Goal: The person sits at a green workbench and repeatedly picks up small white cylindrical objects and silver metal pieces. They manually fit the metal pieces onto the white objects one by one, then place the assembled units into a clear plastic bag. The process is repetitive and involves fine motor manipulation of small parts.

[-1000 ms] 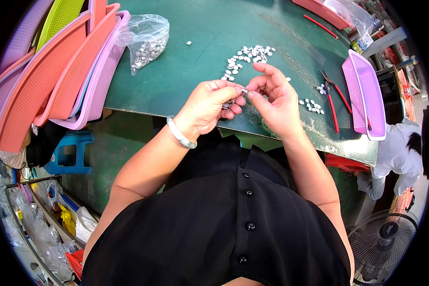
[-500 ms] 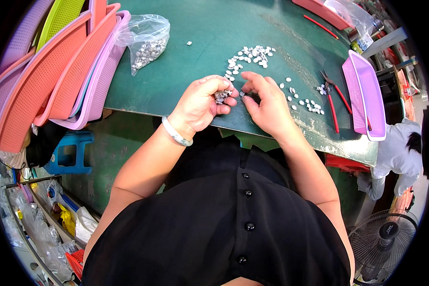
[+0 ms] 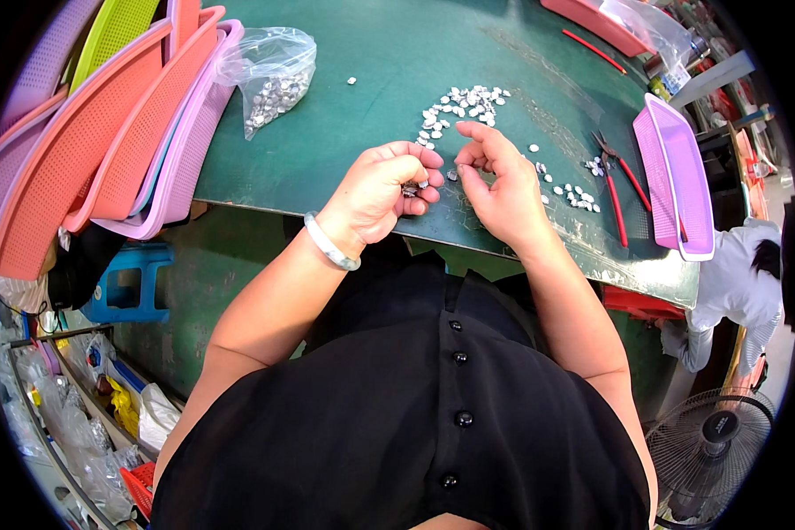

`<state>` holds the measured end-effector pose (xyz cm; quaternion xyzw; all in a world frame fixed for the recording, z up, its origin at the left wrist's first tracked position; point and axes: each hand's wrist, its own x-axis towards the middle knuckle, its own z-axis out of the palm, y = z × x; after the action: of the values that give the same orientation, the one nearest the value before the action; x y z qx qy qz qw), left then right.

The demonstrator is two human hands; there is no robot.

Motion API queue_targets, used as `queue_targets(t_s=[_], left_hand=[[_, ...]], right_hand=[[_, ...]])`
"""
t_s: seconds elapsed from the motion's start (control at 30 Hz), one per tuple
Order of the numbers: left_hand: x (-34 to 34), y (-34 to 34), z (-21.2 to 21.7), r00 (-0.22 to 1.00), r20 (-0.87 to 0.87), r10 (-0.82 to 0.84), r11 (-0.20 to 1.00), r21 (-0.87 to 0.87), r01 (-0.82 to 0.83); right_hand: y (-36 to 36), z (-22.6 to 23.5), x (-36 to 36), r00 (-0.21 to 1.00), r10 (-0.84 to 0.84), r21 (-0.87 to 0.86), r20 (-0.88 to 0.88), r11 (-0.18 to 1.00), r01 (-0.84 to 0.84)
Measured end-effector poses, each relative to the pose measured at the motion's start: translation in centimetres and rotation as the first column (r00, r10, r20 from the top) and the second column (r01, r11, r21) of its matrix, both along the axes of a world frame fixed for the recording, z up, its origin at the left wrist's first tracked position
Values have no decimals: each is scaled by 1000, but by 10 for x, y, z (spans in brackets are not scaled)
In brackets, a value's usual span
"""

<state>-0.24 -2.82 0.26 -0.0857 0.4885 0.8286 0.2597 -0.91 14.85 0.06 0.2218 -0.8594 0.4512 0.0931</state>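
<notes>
My left hand [image 3: 387,187], with a pale bangle [image 3: 329,245] at its wrist, is closed around several small silvery metal pieces, mostly hidden by the fingers. My right hand [image 3: 502,190] hovers just right of it, thumb and fingertips curled toward each other; whether anything sits between them I cannot make out. One small piece [image 3: 452,175] lies on the green table between the two hands. Beyond them spreads a loose pile of small oval whitish-silver pieces [image 3: 477,102]. A smaller cluster [image 3: 579,198] lies right of my right hand.
Red-handled pliers [image 3: 623,190] lie at the right beside a purple basket [image 3: 698,185]. A clear bag of similar pieces [image 3: 278,93] stands at the back left, next to stacked plastic baskets [image 3: 88,168]. A red stick [image 3: 594,49] lies far right. Another person [image 3: 740,278] is beyond the table's right edge.
My left fingers have closed further over the metal pieces, which show less now. My right hand has shifted slightly right, away from the left, its thumb and fingers drawn closer together.
</notes>
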Motion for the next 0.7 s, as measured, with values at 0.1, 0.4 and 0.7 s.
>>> queue_targets(t_s=[0.1,0.4,0.7], left_hand=[[-1,0,-3,1000,-12,-7,1000,19,8],[-1,-1,-4,1000,-14,9,999,36,-9],[-1,4,-4,999,-24,-45,999,-12,44]], right_hand=[[1,2,-1,1000,18,107,-26,994,-15],[-2,0,-1,995,43,190,-86,981,-26],[-2,11,5,970,86,76,-229,995,-71]])
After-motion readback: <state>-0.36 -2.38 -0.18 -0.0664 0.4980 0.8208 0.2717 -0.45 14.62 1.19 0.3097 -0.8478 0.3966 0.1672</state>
